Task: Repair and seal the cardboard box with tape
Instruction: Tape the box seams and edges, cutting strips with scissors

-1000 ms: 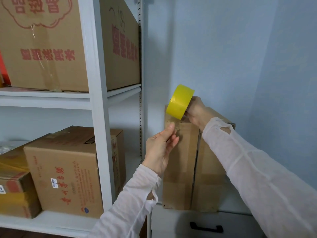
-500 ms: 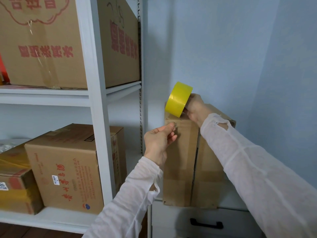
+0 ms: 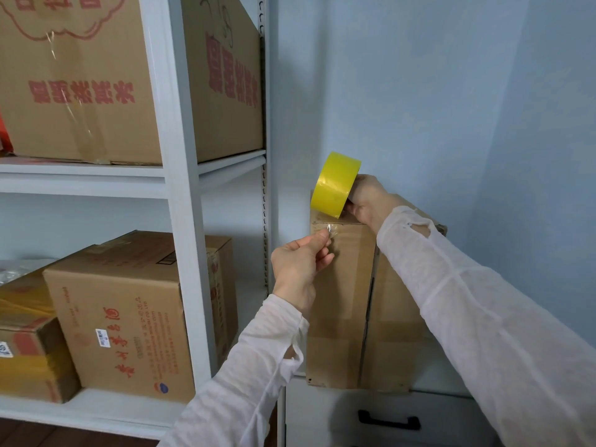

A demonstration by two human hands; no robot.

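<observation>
I see both arms covered by long sleeves of thin, off-white, slightly sheer fabric with a fine knit texture. The right sleeve has an oval hole near the cuff, with a smaller hole beside it. The left sleeve has a slit-like opening near its cuff. The left hand and right hand are bare.

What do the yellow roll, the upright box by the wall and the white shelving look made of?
Tape roll: glossy, slightly translucent yellow plastic film; sheen on its wound face. Its free end, pinched by the left hand, looks thin and clear, with glints. Cardboard box: matte brown cardboard, probably corrugated; creased, with a flap seam. Shelving: likely white-painted metal; smooth, slotted upright.
</observation>
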